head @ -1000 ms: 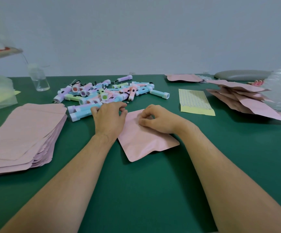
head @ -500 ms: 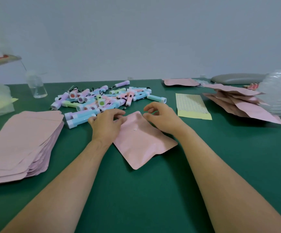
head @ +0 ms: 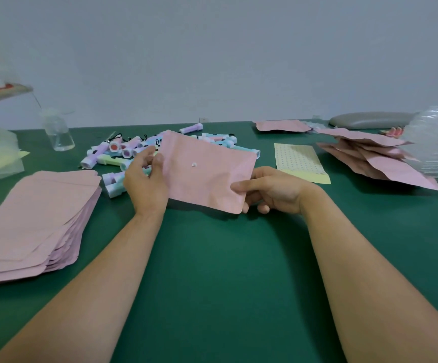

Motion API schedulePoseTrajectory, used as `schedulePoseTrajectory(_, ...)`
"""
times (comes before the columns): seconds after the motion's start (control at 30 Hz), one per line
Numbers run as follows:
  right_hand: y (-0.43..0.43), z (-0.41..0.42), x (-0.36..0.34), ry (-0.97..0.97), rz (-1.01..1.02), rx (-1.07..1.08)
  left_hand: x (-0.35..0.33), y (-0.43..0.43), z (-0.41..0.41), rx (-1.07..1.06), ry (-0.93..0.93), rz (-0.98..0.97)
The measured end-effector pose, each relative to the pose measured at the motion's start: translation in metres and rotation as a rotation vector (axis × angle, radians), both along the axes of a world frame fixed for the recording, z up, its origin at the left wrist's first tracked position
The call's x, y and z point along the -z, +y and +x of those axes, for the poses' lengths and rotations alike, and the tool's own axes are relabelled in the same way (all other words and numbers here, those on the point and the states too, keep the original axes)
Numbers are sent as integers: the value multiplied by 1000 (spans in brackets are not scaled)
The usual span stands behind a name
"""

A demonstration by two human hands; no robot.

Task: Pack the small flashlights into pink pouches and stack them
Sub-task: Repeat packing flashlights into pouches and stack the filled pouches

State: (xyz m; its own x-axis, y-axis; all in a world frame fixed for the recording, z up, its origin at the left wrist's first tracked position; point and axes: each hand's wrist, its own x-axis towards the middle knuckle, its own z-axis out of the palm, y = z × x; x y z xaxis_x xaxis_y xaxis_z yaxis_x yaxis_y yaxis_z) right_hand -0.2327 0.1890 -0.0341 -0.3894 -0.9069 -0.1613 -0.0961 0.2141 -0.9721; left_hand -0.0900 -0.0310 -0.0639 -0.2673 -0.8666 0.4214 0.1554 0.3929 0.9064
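Both hands are on one pink pouch point(head: 207, 171), lifted just clear of the green tabletop point(head: 225, 271) and tilted so its face points at the camera. The left hand point(head: 145, 184) pinches the pouch's 9 o'clock edge, thumb on the front and fingers point(head: 144, 156) tucked behind. The right hand point(head: 272, 191) grips the corner at about 4 o'clock, thumb flat on the front and the rest curled underneath. So neither hand is free.

There's a small white dot point(head: 193, 164) stuck near the middle of the pouch, and a yellow sticker sheet point(head: 300, 161) lies at 3 o'clock from it. My guess is this one is already stickered and is basically done. Can't tell if a flashlight is actually inside though, since it looks pretty flat from here.

The loose flashlights point(head: 118, 153) are heaped behind the left hand, around 10 o'clock from the pouch. The flat empty pouches point(head: 34, 213) are piled out at 8 o'clock, and the messy stack of pouches point(head: 375, 155) at 2 o'clock looks like the finished pile.

If I'm reading it right, the next move is to let go with the left hand and carry the pouch over to 2 o'clock with the right. That heap is already sliding sideways, so it needs laying down flat and square, not tossing. Then it's back to 8 o'clock for a fresh pouch.
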Motion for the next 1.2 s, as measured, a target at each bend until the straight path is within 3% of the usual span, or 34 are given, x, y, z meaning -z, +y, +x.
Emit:
schedulePoseTrajectory(0.07,-1,-3,-1,61,-82,154,-4,4,2,35,72,108)
schedulePoseTrajectory(0.2,0,-20,-8,130,-449,796,-10,8,5,162,165,331)
schedulePoseTrajectory(0.3,17,-40,-15,43,-668,1344,-11,10,3,197,78,329)
schedulePoseTrajectory(0.4,41,-60,-8,-35,-726,1589,-9,11,0,222,2,284)
schedulePoseTrajectory(0.53,57,-73,-9,-89,-843,1633,-7,9,0,216,-32,257)
schedulePoseTrajectory(0.67,73,-77,-16,-151,-1028,1401,-6,9,-2,215,-54,253)
schedulePoseTrajectory(0.9,67,-74,2,-232,-881,1435,-4,6,-5,201,-125,225)
schedulePoseTrajectory(1.2,61,-76,9,-98,-713,1389,-2,6,-7,177,-169,188)
